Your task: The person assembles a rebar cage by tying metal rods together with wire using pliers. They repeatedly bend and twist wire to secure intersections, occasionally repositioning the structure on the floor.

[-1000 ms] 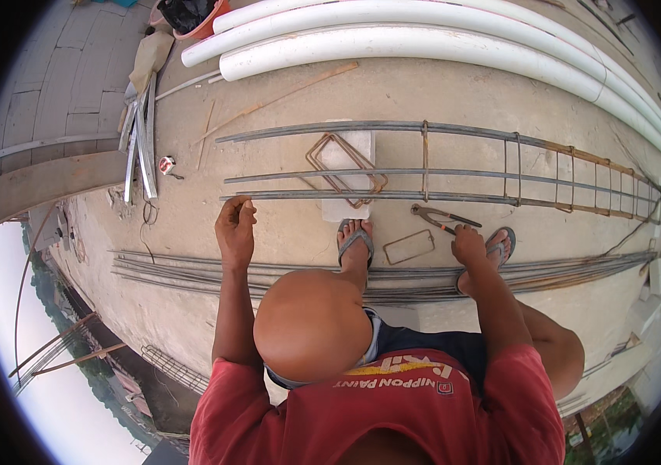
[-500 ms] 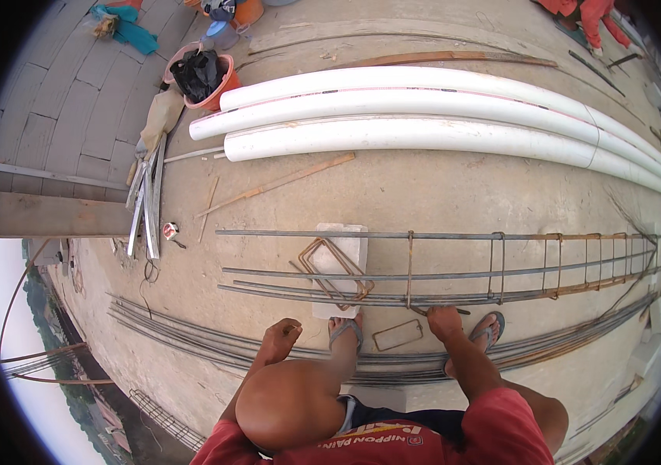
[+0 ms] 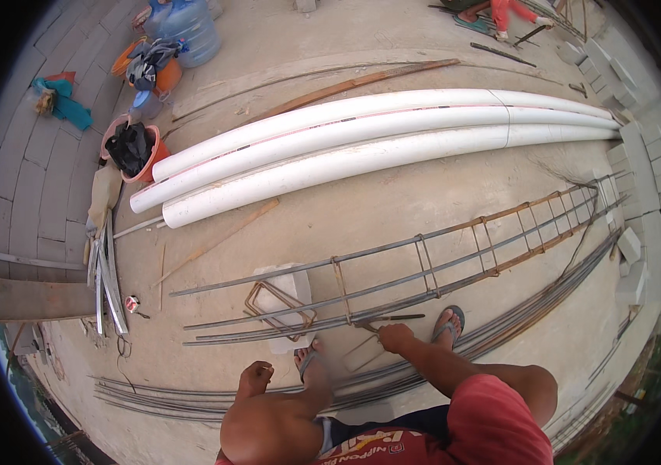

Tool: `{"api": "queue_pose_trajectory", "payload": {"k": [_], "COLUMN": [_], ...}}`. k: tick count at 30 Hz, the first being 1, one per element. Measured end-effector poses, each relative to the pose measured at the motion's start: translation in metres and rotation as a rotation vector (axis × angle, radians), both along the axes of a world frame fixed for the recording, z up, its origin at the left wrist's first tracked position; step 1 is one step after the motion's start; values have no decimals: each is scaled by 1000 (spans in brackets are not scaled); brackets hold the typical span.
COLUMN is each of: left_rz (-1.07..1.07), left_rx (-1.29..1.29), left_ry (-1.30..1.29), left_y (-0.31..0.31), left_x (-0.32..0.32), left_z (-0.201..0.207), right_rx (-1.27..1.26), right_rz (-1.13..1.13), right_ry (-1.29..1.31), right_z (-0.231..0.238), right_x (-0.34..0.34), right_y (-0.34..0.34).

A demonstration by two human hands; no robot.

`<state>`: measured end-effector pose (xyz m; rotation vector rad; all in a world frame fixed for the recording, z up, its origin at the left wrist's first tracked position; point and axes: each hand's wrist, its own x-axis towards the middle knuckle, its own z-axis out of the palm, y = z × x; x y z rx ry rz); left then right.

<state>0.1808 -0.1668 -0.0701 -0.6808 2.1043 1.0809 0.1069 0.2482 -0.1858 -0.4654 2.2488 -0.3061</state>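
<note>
Right hand: the right hand (image 3: 396,338) reached down in front of the person, its fingers clenched on a thin dark tool (image 3: 392,318) at the near edge of the rebar cage (image 3: 423,267).
Tool: it lay along the cage's lowest bars, running left and right of the fingers; what kind of tool it was could not be told.
Left hand: the left hand (image 3: 256,378) hung loosely curled above the knee, grasping nothing, well left of the cage work.
Cage: long bars tied with rusty stirrups, stretched on the concrete floor (image 3: 392,198) from just beyond the right fingers far off to the right.
Block: a pale block (image 3: 284,291) sat under the cage's left end, left of the right fingers, with a loose stirrup (image 3: 280,310) leaning on it.
Feet: 2 sandalled feet, one (image 3: 308,360) between the hands, one (image 3: 448,324) just right of the right fingers.
Bars: a bundle of loose bars (image 3: 516,325) lay on the floor near the feet.
Pipes: 3 white pipes (image 3: 346,147) lay well beyond the cage.
Buckets: orange buckets (image 3: 140,151) stood far beyond the left hand.
</note>
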Motion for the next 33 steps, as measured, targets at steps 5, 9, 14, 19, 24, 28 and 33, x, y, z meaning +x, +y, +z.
{"api": "queue_pose_trajectory", "payload": {"k": [5,9,14,19,24,28,33], "left_rz": [39,71,-80,-715,-582,-443,-271], "left_rx": [53,112,79,45,333,478,762], "left_ry": [39,118,548,896,894,918,768], "left_y": [-4,-1,5,76,106,109,94], "left_x": [17,-17,-75,-80,-55,-47,-38], "left_z": [-3,51,215,320,314,285,288], "right_rx": [117,72,-193,-651,-543,-465,-507], "right_rz": [-119,29,168,-88,-267,-302,-282], "right_ry": [-43,-37,-5,216,469,554,617], "right_z": [75,146,272,431,479,469,454], "right_x": [-13,-19,-46,-26,2,14,24], "right_y": [-23,-30,-46,-71,-67,-55,-51]}}
